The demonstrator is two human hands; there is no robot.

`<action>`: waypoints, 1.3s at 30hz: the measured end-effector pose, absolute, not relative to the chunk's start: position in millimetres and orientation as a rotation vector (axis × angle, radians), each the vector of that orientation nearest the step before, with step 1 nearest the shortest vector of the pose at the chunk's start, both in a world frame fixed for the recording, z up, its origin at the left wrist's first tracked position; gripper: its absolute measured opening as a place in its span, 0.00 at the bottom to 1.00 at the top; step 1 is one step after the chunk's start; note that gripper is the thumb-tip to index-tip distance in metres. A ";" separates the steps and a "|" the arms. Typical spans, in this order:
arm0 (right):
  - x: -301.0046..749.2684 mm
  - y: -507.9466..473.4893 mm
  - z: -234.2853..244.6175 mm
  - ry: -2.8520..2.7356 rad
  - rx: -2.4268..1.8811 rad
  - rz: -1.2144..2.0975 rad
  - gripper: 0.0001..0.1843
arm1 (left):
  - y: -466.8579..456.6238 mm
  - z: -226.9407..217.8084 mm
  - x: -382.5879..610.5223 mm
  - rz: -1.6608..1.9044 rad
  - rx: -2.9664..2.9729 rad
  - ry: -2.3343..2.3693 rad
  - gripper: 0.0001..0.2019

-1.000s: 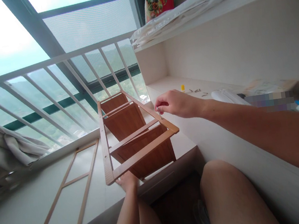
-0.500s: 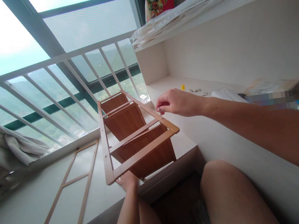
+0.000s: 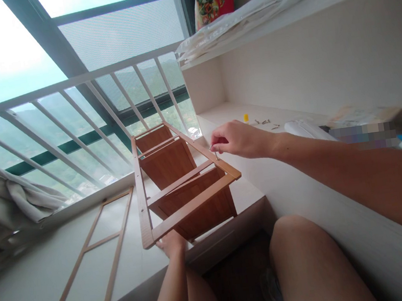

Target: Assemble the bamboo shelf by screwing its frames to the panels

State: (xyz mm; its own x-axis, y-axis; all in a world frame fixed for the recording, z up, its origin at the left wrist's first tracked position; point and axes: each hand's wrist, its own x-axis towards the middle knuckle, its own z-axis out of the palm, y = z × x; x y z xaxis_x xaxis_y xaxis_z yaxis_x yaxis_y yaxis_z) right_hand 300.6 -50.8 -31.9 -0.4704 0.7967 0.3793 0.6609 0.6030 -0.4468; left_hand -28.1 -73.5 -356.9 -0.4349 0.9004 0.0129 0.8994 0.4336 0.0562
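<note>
Rack (image 3: 182, 181) on the ledge (image 3: 136, 248), near side of the railing (image 3: 73, 82): ladder-like frame uppermost, shelf panels below it on edge. Long axis runs from the person toward the railing. Right hand (image 3: 230, 140): forearm in from the right, knuckles up, fingertips pinching an upright metal rod (image 3: 216, 153) at the frame's right rail, toward the end away from the railing. Left hand (image 3: 172, 244): low, at the rack end farthest from the railing; fingers partly hidden, grip cannot be told.

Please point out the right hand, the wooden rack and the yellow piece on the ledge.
Right hand (image 3: 238, 139): head view, back of the hand.
Wooden rack (image 3: 169, 166): head view, middle panel.
Yellow piece (image 3: 246, 117): head view, its visible side.
</note>
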 end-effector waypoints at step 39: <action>298.2 -52.7 -32.9 -2.226 -1.107 0.368 0.08 | -76.2 -350.2 -24.9 0.061 1.656 2.643 0.18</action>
